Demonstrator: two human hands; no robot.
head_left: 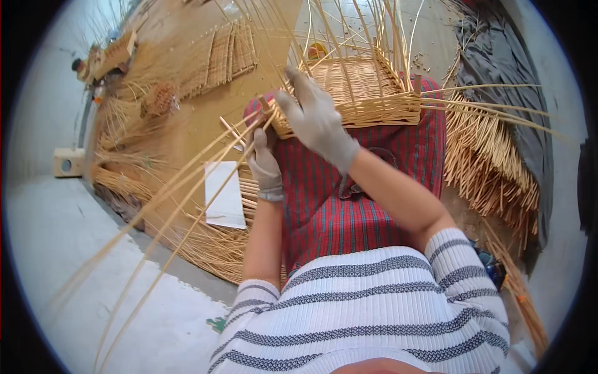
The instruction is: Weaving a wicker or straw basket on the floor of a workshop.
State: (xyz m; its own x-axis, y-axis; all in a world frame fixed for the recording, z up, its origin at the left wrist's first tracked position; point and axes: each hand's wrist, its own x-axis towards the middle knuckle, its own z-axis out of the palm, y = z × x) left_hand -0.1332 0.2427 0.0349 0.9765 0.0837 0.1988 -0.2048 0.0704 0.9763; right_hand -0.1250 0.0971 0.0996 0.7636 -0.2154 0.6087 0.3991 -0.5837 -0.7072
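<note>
A rectangular wicker basket [377, 112] with low woven sides rests on the red striped cloth across my lap. Tall uncut willow rods rise from its far side, and others stick out right and left. My left hand [266, 167], in a pale work glove, grips the basket's near left corner beside a short wooden corner post [264, 103]. Long loose rods [167, 193] run from that corner toward the lower left. Over the basket's left edge, my gloved right hand [317, 121] has its thumb and fingers apart; I see nothing held in it.
A thick stack of cut willow rods [489, 162] lies at the right beside a dark grey sheet [526, 106]. To the left are a white sheet of paper [224, 196], more rod bundles [205, 249] and flat woven panels [221, 53]. A round yellow-and-red object [317, 51] sits behind the basket.
</note>
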